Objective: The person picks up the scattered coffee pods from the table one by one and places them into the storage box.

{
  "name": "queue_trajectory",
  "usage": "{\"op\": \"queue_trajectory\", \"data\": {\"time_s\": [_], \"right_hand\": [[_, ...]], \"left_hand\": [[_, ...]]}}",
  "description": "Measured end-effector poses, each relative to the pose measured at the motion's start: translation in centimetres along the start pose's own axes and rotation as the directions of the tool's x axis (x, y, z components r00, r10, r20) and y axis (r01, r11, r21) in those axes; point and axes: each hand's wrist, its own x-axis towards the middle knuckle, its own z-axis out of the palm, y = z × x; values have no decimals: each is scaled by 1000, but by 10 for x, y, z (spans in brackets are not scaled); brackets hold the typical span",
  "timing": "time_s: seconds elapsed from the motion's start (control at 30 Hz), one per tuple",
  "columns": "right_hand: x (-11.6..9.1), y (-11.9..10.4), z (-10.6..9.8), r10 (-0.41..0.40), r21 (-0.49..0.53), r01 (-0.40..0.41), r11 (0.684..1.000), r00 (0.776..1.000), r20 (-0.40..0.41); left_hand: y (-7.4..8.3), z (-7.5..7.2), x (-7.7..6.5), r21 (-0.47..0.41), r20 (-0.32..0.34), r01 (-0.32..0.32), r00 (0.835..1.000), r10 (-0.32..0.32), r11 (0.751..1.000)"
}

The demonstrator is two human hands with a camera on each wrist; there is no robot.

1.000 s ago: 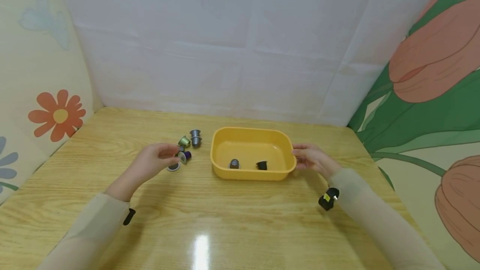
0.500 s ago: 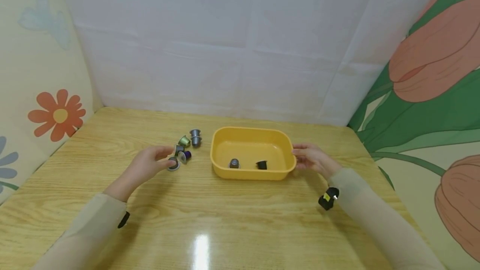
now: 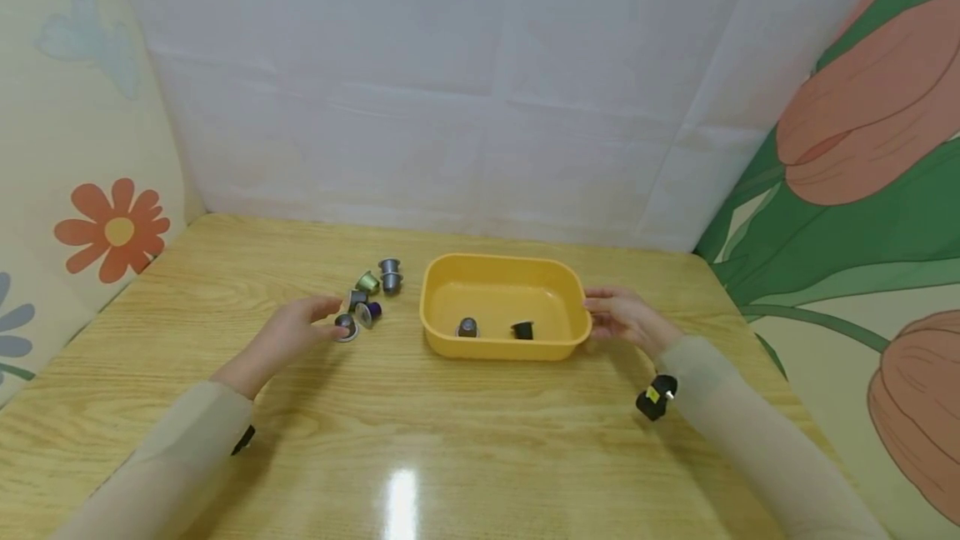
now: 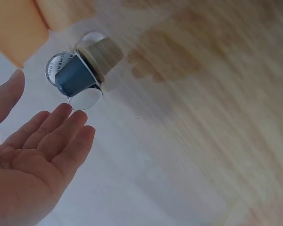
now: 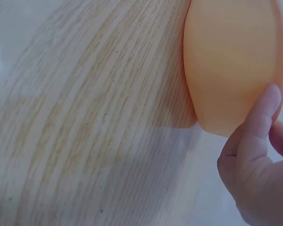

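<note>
Capsules (image 3: 368, 312) — your left hand (image 3: 291, 336) has shifted toward the nearest one, fingers wide, likely bringing it within reach; your right hand (image 3: 628, 319) touches the yellow tub (image 3: 502, 349) — whether pinching, can't tell.

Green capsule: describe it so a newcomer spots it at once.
On the wooden table, find the yellow tray, then look left of it in the head view. Just left of two grey capsules sits the green capsule; no other capsule there is green.
</note>
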Motion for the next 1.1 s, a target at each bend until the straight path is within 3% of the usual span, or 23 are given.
{"op": "queue_trajectory", "data": {"time_s": [0.27, 0.47, 0.93, 1.1], "right_hand": [[0, 0, 1, 1, 6, -1, 1000, 1000, -8], [0, 1, 1, -3, 0, 3, 1000, 1000, -16], [4, 2, -1, 11, -5, -11, 1000, 999, -51], [3, 2, 0, 18, -22, -20, 1000, 998, -59]], "left_hand": [[-4, 0, 1, 78, -2, -28, 1000, 29, 997], [-4, 1, 2, 132, 27, -16, 1000, 13, 991], [-9, 5, 14, 199, 15, -78, 997, 77, 977], [-11, 7, 16, 204, 23, -77, 997, 73, 976]]}}
